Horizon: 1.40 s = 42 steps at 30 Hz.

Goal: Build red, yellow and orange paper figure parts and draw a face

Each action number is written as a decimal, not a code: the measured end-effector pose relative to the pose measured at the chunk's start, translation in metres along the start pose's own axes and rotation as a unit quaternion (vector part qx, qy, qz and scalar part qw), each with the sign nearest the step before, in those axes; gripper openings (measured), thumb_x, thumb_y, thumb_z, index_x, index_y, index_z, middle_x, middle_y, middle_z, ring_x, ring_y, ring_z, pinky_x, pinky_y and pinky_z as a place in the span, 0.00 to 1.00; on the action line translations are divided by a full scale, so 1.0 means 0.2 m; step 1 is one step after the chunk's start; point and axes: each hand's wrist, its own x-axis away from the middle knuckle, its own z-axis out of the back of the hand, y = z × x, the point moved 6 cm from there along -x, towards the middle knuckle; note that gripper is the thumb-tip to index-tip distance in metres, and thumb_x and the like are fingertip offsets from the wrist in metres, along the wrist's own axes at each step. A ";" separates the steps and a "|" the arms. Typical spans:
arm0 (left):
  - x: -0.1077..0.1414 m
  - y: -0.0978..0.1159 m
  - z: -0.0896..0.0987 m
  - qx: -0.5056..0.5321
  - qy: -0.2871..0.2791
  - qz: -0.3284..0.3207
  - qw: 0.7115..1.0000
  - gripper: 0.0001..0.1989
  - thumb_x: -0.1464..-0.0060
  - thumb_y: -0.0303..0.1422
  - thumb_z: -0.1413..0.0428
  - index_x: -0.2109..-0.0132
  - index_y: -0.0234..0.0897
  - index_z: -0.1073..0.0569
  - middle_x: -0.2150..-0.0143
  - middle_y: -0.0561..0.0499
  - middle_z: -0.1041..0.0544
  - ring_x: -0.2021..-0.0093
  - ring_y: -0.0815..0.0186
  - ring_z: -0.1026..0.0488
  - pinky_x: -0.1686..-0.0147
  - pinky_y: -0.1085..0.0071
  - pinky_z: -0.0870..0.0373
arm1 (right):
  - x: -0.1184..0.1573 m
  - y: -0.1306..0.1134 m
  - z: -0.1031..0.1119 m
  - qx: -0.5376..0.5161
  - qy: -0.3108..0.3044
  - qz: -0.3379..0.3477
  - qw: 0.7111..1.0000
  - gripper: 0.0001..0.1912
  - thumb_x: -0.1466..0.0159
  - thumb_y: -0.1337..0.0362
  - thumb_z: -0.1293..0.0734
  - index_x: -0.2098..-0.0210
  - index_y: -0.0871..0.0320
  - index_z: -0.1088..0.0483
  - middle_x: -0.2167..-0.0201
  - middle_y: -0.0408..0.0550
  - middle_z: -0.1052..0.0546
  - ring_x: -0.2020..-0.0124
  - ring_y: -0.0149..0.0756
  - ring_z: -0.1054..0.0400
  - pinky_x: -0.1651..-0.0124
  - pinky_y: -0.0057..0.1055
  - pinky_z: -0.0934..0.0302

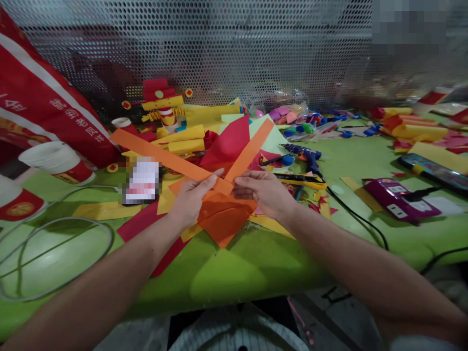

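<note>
Both my hands pinch an orange paper strip (161, 154) where its two arms meet in a V. My left hand (195, 194) grips it near the joint, thumb on top, with one long arm running out to the upper left. On the other side my right hand (263, 190) holds the joint between thumb and fingers, below the arm that slants up to the right. Whether this is one folded strip or two laid together, I cannot tell. Beneath the hands lies a darker orange paper sheet (225, 219), over red and yellow paper pieces.
A blue glue gun (305, 155) and a black and yellow cutter (302, 181) lie to the right, near a purple power socket (402, 197). Left are a phone (142, 181), a looping cable (109, 234) and paper cups (60, 163). A red paper figure (161, 100) stands behind.
</note>
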 end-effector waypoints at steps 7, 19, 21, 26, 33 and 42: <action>0.00 0.00 0.01 -0.022 0.018 -0.020 0.999 0.14 0.55 0.39 0.39 0.60 0.40 0.22 0.62 0.50 0.20 0.51 0.57 0.28 0.48 0.58 0.35 | 0.01 0.01 -0.01 -0.008 -0.001 -0.003 1.000 0.12 0.62 0.63 0.24 0.81 0.59 0.28 0.83 0.43 0.25 0.79 0.29 0.30 0.71 0.27 0.35; -0.01 -0.02 0.03 -0.042 0.035 -0.022 0.998 0.14 0.58 0.36 0.38 0.60 0.39 0.22 0.65 0.51 0.20 0.54 0.58 0.26 0.50 0.58 0.33 | 0.01 0.02 -0.02 0.014 -0.012 -0.013 1.000 0.12 0.61 0.61 0.24 0.79 0.58 0.27 0.83 0.42 0.25 0.78 0.30 0.29 0.71 0.28 0.35; -0.01 -0.02 0.03 -0.043 0.038 -0.029 0.998 0.13 0.58 0.34 0.38 0.61 0.39 0.22 0.65 0.51 0.20 0.55 0.59 0.26 0.50 0.59 0.33 | 0.01 0.02 -0.02 0.012 -0.012 -0.015 1.000 0.13 0.61 0.61 0.23 0.79 0.58 0.27 0.83 0.43 0.25 0.78 0.31 0.29 0.70 0.28 0.35; -0.02 0.00 0.03 -0.068 0.057 -0.055 0.994 0.13 0.57 0.33 0.39 0.61 0.39 0.22 0.66 0.52 0.20 0.58 0.60 0.25 0.53 0.62 0.31 | 0.01 0.03 -0.02 0.006 -0.021 -0.021 1.000 0.13 0.62 0.60 0.23 0.80 0.59 0.28 0.83 0.43 0.25 0.79 0.31 0.29 0.71 0.28 0.36; -0.02 0.00 0.04 -0.086 0.075 -0.055 0.992 0.12 0.57 0.32 0.39 0.61 0.40 0.22 0.65 0.52 0.20 0.61 0.63 0.26 0.56 0.65 0.31 | 0.00 0.04 -0.02 0.022 -0.032 -0.016 0.999 0.14 0.60 0.60 0.24 0.79 0.59 0.29 0.82 0.43 0.25 0.78 0.33 0.29 0.75 0.27 0.37; -0.01 0.04 0.04 -0.118 0.090 -0.074 0.986 0.11 0.58 0.30 0.41 0.64 0.37 0.21 0.81 0.57 0.31 0.80 0.75 0.38 0.78 0.76 0.40 | 0.00 0.05 -0.01 0.021 -0.002 -0.017 1.000 0.06 0.55 0.67 0.28 0.79 0.61 0.29 0.83 0.43 0.25 0.81 0.31 0.30 0.76 0.27 0.36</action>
